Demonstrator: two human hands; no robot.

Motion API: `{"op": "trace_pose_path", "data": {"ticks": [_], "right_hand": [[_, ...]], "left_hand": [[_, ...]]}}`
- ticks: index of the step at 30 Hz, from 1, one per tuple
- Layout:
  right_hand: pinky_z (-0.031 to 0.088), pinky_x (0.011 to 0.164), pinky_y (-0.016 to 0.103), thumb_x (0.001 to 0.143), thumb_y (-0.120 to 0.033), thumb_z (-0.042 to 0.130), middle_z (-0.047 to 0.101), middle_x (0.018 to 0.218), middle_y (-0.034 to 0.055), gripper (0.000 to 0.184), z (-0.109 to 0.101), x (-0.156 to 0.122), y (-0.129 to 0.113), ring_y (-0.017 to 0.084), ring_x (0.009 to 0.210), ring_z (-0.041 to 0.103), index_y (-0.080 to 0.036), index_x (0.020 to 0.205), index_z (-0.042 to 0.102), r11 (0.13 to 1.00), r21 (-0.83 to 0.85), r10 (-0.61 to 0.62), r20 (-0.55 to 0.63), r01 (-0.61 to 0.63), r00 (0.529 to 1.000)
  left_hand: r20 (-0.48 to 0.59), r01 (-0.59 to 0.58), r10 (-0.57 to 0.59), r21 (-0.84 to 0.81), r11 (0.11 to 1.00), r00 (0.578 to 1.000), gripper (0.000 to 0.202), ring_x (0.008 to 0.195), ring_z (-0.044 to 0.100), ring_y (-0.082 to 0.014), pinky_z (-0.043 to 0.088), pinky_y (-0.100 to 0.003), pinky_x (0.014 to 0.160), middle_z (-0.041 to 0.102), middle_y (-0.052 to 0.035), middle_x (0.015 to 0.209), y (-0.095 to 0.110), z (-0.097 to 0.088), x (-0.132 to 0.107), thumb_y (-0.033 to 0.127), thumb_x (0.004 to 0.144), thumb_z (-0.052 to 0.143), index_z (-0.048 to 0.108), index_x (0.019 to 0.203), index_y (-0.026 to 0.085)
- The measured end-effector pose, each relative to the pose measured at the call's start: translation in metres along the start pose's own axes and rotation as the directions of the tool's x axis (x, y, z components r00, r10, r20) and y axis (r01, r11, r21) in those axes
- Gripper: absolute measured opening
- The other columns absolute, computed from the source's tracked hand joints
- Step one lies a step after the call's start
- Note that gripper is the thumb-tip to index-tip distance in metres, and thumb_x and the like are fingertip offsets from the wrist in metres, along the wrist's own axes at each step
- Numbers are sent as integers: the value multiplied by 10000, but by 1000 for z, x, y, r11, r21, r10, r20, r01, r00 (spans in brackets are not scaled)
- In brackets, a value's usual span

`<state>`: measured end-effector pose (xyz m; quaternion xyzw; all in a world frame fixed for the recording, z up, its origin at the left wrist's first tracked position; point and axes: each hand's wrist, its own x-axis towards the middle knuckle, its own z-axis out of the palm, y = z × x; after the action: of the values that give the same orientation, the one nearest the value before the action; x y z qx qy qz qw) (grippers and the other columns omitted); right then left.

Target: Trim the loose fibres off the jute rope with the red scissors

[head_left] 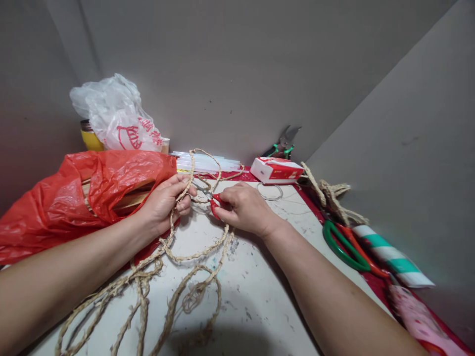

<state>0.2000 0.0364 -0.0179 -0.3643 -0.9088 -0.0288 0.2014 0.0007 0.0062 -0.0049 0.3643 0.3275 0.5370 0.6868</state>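
Observation:
A twisted straw rope [202, 257] runs in loops over the white board. My left hand [168, 200] pinches a stretch of it between thumb and fingers. My right hand [243, 207] is closed round the red handles of small scissors [214, 203]. Their metal blades point left, close to the rope at my left fingertips; whether they touch it I cannot tell. More rope hangs in loops below my left wrist and toward the near edge.
On the left lies a red plastic bag [122, 173], with a white plastic bag [118, 113] behind it. A tissue packet [278, 170], pruning shears [285, 143] and large green-and-orange scissors [345, 247] lie along the back and right. A grey wall [222, 74] rises behind.

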Motion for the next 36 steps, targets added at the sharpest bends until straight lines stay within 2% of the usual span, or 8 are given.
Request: {"op": "trace_pose_path", "data": {"ticks": [6,11,17,21,26,36], "right_hand": [[287,598,259,843,-303,481,508,520,-13,328,2,0,4,101,514,375,-183,538,497,1000,22,21,7,-22,1000],[247,542,249,835,-301,487,472,511,-19,334,5,-2,10,95,504,372,-184,523,469,995,62,84,-38,-82,996],[274,553,250,807,-303,509,484,518,-19,307,4,-2,7,99,512,381,-190,524,476,995,80,68,-101,-60,993],[311,583,252,765,-289,529,483,516,-21,265,2,-1,4,104,519,382,-196,524,466,995,97,45,-145,-31,988],[319,590,256,748,-286,532,477,512,-19,255,1,-1,3,106,514,378,-200,520,457,995,102,36,-160,-20,986],[306,627,268,734,-300,553,519,527,-19,227,0,-1,4,106,520,383,-192,545,487,1000,22,-1,-97,3,995]], "left_hand": [[-30,-5,6,17,1000,1000,78,344,359,-21,260,-155,344,594,12,665,-1,0,0,151,819,550,490,770,150],[-20,16,-16,-12,1000,1000,53,379,417,-42,308,-167,358,636,-19,719,-1,-2,1,112,787,547,537,835,132],[-58,20,-19,1,1000,998,98,416,470,-39,373,-166,386,673,-51,813,-1,-3,1,94,760,588,600,856,105],[-101,3,-3,-6,1000,995,153,429,483,-35,393,-148,394,597,9,684,-1,-1,0,85,740,643,640,892,93],[-71,21,-22,-23,1000,997,129,446,475,-33,422,-143,414,529,25,619,-1,0,0,83,744,655,652,873,79],[-110,10,-13,-25,1000,994,183,503,553,-66,502,-179,483,597,-12,667,3,3,-3,13,719,604,649,881,86]]}}
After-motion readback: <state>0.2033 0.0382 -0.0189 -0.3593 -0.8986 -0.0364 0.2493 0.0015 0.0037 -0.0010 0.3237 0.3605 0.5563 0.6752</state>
